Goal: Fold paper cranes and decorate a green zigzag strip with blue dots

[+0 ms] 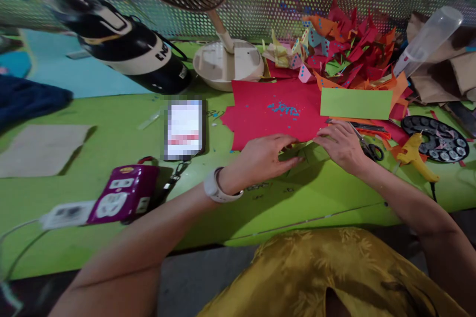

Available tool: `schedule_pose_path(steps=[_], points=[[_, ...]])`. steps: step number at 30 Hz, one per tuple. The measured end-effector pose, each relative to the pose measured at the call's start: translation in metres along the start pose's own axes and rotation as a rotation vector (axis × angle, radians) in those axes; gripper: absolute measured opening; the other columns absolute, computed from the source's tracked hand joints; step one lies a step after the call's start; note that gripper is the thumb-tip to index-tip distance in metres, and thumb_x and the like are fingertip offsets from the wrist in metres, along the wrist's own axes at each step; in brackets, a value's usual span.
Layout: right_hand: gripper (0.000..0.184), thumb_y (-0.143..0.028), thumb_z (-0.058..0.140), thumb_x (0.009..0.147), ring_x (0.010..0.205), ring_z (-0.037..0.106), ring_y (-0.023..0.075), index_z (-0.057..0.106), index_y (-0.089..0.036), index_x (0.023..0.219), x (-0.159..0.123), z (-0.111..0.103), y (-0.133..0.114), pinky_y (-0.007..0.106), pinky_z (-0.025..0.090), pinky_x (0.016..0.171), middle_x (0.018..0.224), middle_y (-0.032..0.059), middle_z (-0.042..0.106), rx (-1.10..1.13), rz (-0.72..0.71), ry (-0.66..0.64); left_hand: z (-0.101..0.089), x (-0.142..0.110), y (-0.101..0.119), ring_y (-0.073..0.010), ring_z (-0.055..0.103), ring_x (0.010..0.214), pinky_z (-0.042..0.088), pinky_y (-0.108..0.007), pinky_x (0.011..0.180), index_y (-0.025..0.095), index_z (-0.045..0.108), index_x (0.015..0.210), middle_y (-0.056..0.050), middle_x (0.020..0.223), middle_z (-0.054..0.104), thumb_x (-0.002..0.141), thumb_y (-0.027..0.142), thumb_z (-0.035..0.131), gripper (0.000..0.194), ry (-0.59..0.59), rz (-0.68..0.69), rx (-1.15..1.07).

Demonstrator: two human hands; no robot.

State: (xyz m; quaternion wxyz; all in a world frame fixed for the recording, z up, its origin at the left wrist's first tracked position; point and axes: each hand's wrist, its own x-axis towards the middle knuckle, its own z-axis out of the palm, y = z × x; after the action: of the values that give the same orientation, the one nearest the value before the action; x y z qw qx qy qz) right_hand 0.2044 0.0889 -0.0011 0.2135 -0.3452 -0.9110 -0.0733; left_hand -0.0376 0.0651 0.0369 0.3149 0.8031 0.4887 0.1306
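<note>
Between my two hands is a small piece of green paper, close in colour to the tabletop, so its outline is hard to make out. My left hand, with a pale watch on the wrist, has its thumb below and fingers above the paper's left end. At the other end, the fingertips of my right hand pinch the paper. Just behind the hands lies a red sheet with small blue paper bits scattered on it. A flat light-green paper strip rests beyond my right hand.
Scissors, a yellow glue gun and a black palette lie right. Folded coloured papers pile up behind. A fan, black bottle, phone and purple power strip stand or lie left.
</note>
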Motion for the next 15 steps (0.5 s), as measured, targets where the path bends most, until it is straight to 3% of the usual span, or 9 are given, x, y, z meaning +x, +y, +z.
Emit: schedule_pose_path(steps=[3,8,12,15], points=[[0.034,-0.016,0.042,0.099,0.105,0.065,0.0188,0.072,-0.031,0.107,0.002,-0.007,0.000,0.043,0.041,0.110,0.110,0.0023,0.072,0.046,0.017,-0.033,-0.006,0.003,0.003,-0.0249,0.067,0.102,0.050,-0.033,0.087,0.020,0.066,0.116,-0.009,0.115,0.073,0.087,0.055,0.055,0.048,-0.091,-0.107,-0.313],[0.037,-0.015,0.039,0.100,0.107,0.066,0.0162,0.073,-0.030,0.103,0.002,-0.011,-0.003,0.039,0.040,0.112,0.111,0.0020,0.073,0.052,-0.035,0.033,-0.002,0.012,-0.002,-0.0183,0.065,0.089,0.049,-0.028,0.077,0.019,0.070,0.093,-0.004,0.096,0.075,0.083,0.046,0.060,0.030,-0.318,-0.182,-0.688],[0.035,-0.015,0.040,0.099,0.107,0.067,0.0168,0.072,-0.029,0.104,0.002,-0.010,-0.005,0.041,0.043,0.109,0.112,0.0017,0.073,0.049,-0.046,0.053,0.007,0.013,-0.005,-0.0110,0.052,0.062,0.041,-0.023,0.059,0.018,0.062,0.070,0.002,0.064,0.058,0.080,0.045,0.065,0.029,-0.268,-0.232,-0.735],[0.034,-0.013,0.042,0.095,0.112,0.065,0.0178,0.070,-0.027,0.109,0.003,-0.012,-0.005,0.043,0.042,0.110,0.117,0.0037,0.071,0.054,-0.054,0.094,0.010,0.012,-0.007,-0.0079,0.043,0.054,0.035,-0.021,0.052,0.018,0.057,0.066,0.006,0.058,0.049,0.078,0.045,0.070,0.032,-0.172,-0.276,-0.792]])
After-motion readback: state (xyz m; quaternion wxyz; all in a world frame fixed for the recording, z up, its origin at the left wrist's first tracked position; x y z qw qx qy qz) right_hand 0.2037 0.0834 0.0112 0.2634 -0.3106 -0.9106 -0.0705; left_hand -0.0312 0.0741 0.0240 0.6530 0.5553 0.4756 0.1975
